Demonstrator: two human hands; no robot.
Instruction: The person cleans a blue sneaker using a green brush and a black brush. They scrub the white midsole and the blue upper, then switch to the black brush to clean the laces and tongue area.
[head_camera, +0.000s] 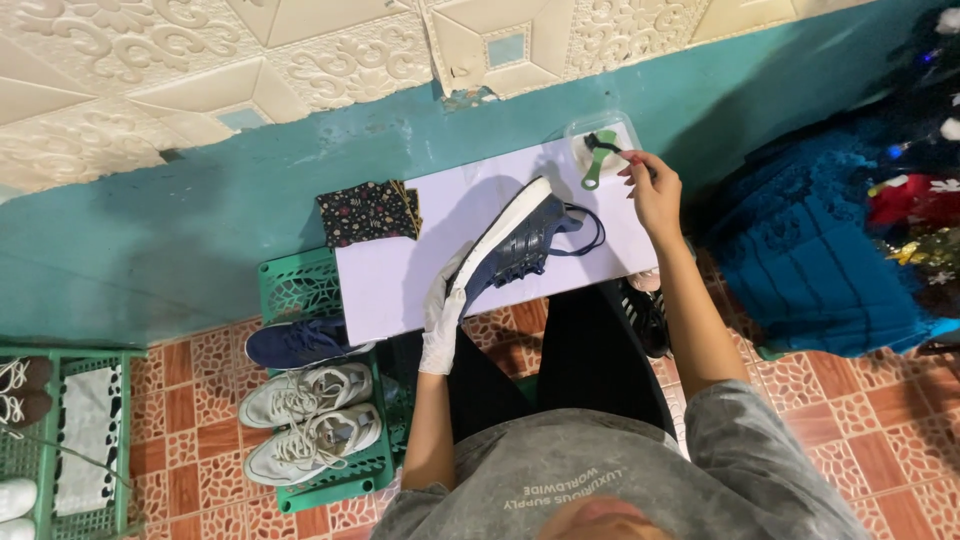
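Observation:
A navy sneaker (520, 240) with a white sole lies tilted on a white board (400, 280), laces trailing to the right. My left hand (440, 315), in a white glove, grips the sneaker's heel end. My right hand (652, 190) is bare and reaches to the board's far right corner, fingertips at a green-handled brush (598, 160). The brush rests with its bristle end in a clear plastic container (598, 135). Whether the fingers close around the brush handle is unclear.
A folded dark floral cloth (368, 210) lies on the board's far left corner. A green crate (300, 290) on the left carries a navy shoe (295, 342) and two white sneakers (310, 415). Another green rack (50, 440) stands far left. A teal wall (200, 220) is ahead, blue fabric (820, 260) to the right.

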